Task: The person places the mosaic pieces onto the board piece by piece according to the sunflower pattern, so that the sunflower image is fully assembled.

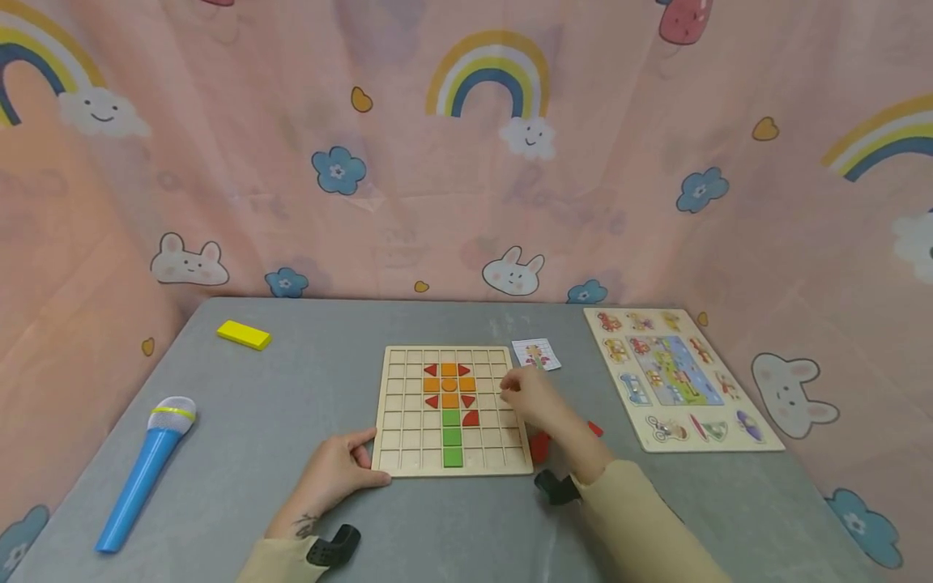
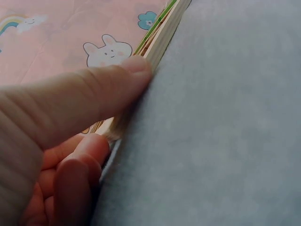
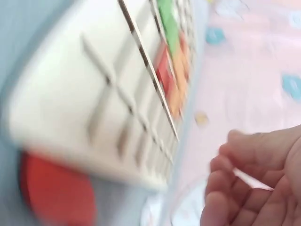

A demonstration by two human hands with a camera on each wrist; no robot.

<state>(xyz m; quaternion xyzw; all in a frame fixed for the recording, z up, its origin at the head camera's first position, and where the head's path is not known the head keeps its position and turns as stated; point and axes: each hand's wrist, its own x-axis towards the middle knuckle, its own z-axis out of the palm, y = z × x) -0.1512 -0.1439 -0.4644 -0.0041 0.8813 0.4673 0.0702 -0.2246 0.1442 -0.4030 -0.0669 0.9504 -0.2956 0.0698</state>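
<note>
A wooden grid board [image 1: 411,413] lies on the table, with orange squares [image 1: 449,369] and red triangles [image 1: 432,402] arranged in its upper cells. Green squares [image 1: 452,437] run in a column below, beside a red rounded piece [image 1: 470,418]. At the near left corner my left hand [image 1: 331,474] holds the board, thumb along the near edge and fingers at the left side. My right hand [image 1: 535,397] hovers over the board's right edge, fingers loosely bent, with nothing visible between them in the right wrist view. A red piece [image 3: 56,188] lies just outside the board, partly behind my right arm.
Behind my right hand lies a small picture card [image 1: 535,354]. A wooden picture puzzle [image 1: 619,405] is at the right. On the left are a blue toy microphone [image 1: 138,478] and a yellow block [image 1: 244,334]. A pink patterned cloth [image 1: 408,219] hangs behind the table.
</note>
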